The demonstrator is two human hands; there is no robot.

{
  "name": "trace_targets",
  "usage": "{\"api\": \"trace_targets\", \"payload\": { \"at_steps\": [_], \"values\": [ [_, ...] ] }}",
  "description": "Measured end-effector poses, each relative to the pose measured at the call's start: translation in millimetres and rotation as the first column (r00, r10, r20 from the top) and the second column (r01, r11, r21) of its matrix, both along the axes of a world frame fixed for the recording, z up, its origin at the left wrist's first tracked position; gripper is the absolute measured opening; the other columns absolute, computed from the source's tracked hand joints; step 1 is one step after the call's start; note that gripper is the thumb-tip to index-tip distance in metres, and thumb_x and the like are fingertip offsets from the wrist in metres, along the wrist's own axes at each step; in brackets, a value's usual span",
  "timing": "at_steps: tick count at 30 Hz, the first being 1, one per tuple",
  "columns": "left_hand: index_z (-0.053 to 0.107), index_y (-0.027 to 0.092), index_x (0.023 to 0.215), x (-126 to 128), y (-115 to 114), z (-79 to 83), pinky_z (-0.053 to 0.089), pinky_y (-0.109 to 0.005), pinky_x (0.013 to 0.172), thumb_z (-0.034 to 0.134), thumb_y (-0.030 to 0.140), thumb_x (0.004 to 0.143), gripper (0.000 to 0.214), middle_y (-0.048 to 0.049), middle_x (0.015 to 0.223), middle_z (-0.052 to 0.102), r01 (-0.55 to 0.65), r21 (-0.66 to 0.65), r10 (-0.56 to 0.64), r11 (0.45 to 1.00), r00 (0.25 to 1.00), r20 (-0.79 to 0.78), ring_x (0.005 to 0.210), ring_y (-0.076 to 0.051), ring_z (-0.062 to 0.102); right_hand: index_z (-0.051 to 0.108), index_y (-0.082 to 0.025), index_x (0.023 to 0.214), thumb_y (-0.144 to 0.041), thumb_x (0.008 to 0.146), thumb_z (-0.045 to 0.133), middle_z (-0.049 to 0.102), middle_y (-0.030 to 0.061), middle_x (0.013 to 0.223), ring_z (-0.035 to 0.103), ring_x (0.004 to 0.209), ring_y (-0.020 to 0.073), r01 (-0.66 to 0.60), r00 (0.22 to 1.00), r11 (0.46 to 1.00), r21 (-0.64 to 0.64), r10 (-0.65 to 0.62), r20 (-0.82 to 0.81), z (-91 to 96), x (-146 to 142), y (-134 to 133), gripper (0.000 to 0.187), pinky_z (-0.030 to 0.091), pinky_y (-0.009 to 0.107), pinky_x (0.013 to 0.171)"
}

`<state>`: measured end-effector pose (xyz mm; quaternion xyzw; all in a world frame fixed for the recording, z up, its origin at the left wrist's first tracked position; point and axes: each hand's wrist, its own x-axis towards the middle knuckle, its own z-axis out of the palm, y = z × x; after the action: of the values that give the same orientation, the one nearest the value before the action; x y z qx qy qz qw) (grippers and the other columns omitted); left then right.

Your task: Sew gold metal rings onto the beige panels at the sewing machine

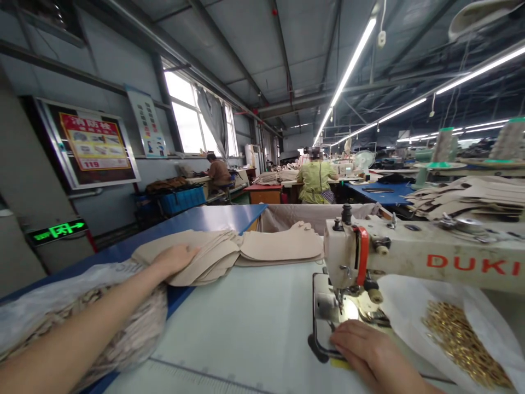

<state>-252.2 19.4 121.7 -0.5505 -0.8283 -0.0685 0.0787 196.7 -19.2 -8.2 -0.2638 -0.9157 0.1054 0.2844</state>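
Observation:
My left hand [177,259] reaches out and lies on a fanned stack of beige fabric pieces [213,261], its fingers stretched over the top ones. Whether any piece is pinched cannot be seen. A second beige stack [281,244] lies against the first, toward the machine. At the right is a sewing machine [344,257] with a lit needle area. My right hand [365,347] rests just in front of its needle plate [327,306], fingers bent and pressed together. The fingertips' undersides are hidden, so anything small between them cannot be made out.
A white bag of small gold-coloured metal parts [463,339] sits right of my right hand. A clear plastic bag of beige pieces [135,323] lies under my left forearm. Ahead, a person in a yellow-green top [315,180] sits facing away. Thread cones [443,146] stand at right.

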Motion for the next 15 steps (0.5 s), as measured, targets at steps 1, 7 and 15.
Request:
{"api": "trace_targets", "payload": {
  "at_steps": [1,7,15],
  "values": [
    [0.055,0.016,0.113,-0.4,-0.3,-1.8,0.051,-0.042,0.081,0.055,0.032,0.088,0.030,-0.0067,0.114,0.058,-0.009,-0.030,0.009,1.000,1.000,-0.007,0.096,-0.022,0.060,0.064,-0.020,0.096,-0.018,0.093,0.037,0.067,0.0062,0.089,0.063,0.086,0.0171,0.009,1.000,1.000,0.005,-0.009,-0.001,-0.7,-0.1,-0.5,0.027,0.050,0.025,0.078],
    [0.055,0.015,0.113,1.8,-8.7,5.8,0.051,-0.042,0.081,0.055,0.031,0.088,0.030,-0.0076,0.114,0.058,0.050,-0.113,-0.055,0.992,0.997,-0.045,0.096,-0.022,0.060,0.065,-0.020,0.098,-0.021,0.094,0.037,0.067,0.0067,0.088,0.063,0.084,0.0173,0.048,0.999,0.999,0.020,-0.048,-0.009,-0.5,1.4,-3.1,0.028,0.050,0.026,0.077],
    [0.057,0.015,0.109,-4.7,-16.8,2.5,0.051,-0.041,0.081,0.054,0.031,0.089,0.026,-0.0075,0.110,0.060,0.086,-0.102,-0.092,0.991,0.994,-0.057,0.094,-0.020,0.061,0.066,-0.019,0.095,-0.019,0.093,0.038,0.068,0.0067,0.090,0.064,0.084,0.0176,0.073,0.997,0.997,0.013,-0.073,-0.010,3.4,1.0,-7.6,0.028,0.050,0.027,0.078]
  ]
}}
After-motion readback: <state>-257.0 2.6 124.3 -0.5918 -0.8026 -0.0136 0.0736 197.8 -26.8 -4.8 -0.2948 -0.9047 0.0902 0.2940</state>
